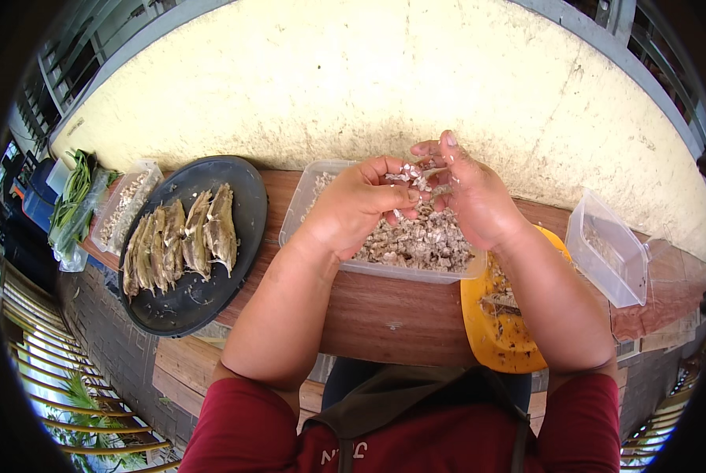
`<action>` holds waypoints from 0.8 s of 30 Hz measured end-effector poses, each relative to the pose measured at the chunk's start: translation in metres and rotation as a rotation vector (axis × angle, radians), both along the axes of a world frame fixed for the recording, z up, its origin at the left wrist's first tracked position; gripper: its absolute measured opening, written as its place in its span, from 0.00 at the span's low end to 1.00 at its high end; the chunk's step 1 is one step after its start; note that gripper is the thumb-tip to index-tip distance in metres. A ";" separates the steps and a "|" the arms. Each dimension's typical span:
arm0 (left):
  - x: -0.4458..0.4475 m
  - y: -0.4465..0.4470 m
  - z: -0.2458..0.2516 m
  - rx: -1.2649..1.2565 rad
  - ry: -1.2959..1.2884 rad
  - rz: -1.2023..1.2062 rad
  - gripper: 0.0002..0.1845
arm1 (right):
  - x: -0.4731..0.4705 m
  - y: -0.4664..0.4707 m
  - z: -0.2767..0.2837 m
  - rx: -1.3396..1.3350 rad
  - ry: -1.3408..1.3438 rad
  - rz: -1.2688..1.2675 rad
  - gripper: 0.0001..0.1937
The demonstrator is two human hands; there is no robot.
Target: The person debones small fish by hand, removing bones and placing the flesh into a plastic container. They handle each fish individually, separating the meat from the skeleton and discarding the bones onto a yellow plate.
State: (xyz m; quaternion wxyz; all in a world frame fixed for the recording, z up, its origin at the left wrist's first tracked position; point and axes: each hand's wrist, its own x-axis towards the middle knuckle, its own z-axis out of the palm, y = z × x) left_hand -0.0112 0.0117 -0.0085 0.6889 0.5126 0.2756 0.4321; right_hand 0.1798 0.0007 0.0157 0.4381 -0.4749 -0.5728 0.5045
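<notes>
Above a clear plastic container (pixel 382 269) on the wooden table, my two hands are raised close together. My left hand (pixel 371 198) has its fingers curled around a small clump of pale flakes (pixel 412 177). My right hand (pixel 465 183) faces it with fingers apart, and a few flakes cling to its skin. Beneath them, the container holds a heap of crumbly, greyish-brown flaked pieces (pixel 421 242). Whether the right fingertips touch the clump is unclear. Some of the heap is hidden by my hands.
At left, a black oval tray (pixel 252 207) carries several brown dried-looking fish (pixel 196 236); beyond it are a container of pale pieces (pixel 125 204) and green leaves (pixel 72 201). A yellow tray (pixel 483 331) lies under my right forearm. Another clear container (pixel 616 260) stands far right. A wall (pixel 329 88) borders the table.
</notes>
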 end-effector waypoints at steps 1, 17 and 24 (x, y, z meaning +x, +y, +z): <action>0.000 0.000 0.000 -0.006 -0.018 -0.007 0.15 | -0.001 0.002 -0.002 -0.020 0.034 0.008 0.39; 0.005 -0.001 -0.004 0.035 0.016 0.001 0.18 | -0.031 0.011 -0.019 -0.014 0.262 -0.052 0.39; 0.006 -0.001 -0.004 0.049 0.019 0.072 0.17 | -0.020 0.004 -0.007 -0.004 0.167 -0.124 0.31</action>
